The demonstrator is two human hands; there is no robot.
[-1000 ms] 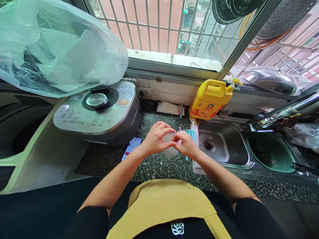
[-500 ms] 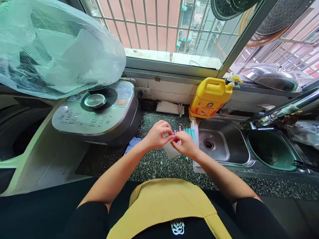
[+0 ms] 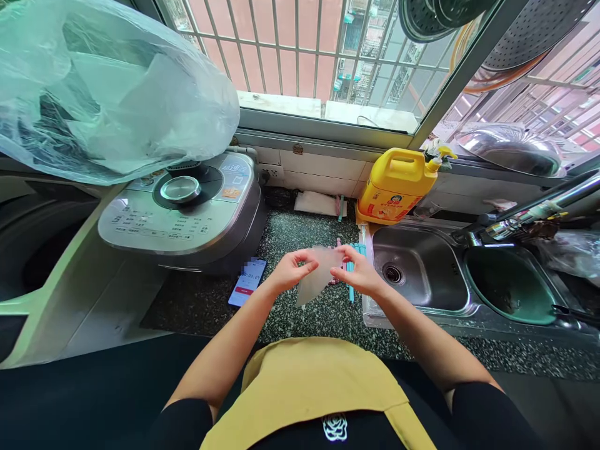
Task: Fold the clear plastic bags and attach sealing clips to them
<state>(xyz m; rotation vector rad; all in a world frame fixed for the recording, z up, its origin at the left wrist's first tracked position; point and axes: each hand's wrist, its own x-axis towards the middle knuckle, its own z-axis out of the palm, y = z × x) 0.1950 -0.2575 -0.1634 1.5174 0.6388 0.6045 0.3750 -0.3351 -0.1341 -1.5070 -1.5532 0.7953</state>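
Granite counter [image 3: 300,319] ran under a barred window, with a cooker [image 3: 180,209] at upper left and a phone [image 3: 247,282] below it. At centre, the left hand [image 3: 287,272] and right hand [image 3: 360,272] each pinched a top corner of a clear bag [image 3: 319,275], fingers narrow; it hung between them, long axis slanting down-left, both hands equally near. Right of them lay a sink [image 3: 417,269].
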